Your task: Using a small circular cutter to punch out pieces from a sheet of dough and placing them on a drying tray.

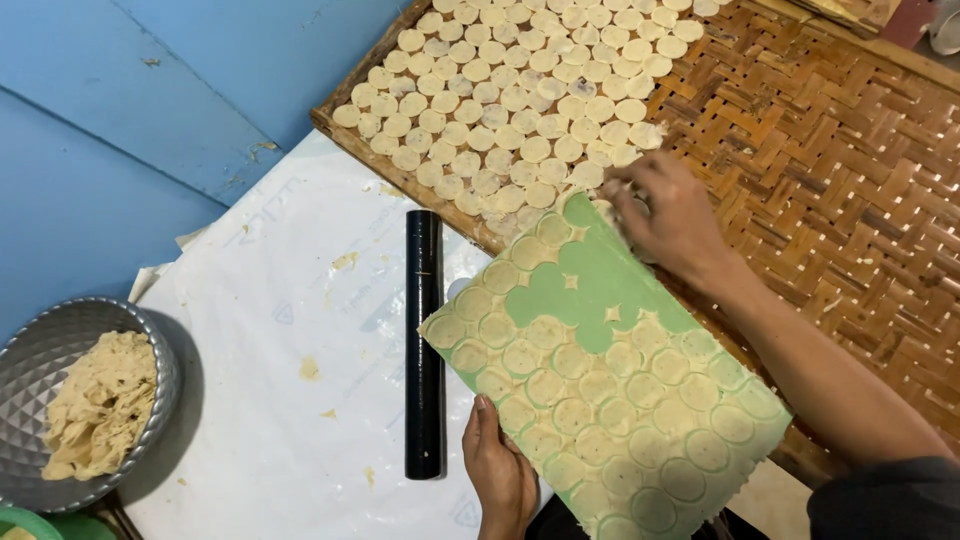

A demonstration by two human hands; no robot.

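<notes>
My left hand (498, 472) grips the near edge of a green board (590, 295) covered with thin round dough discs (620, 385). The board is tilted with its far end over a woven bamboo tray (830, 170). My right hand (668, 212) rests at the board's far corner, fingers curled around a disc at the edge of the tray. Several rows of pale dough discs (520, 95) lie on the tray's left part. Part of the green board shows bare where discs are gone.
A black rolling pin (423, 340) lies on a white plastic sheet (290, 380) left of the board. A grey metal bowl (150, 345) at the far left holds dough scraps (100, 400). Blue boards (120, 110) lie beyond the sheet.
</notes>
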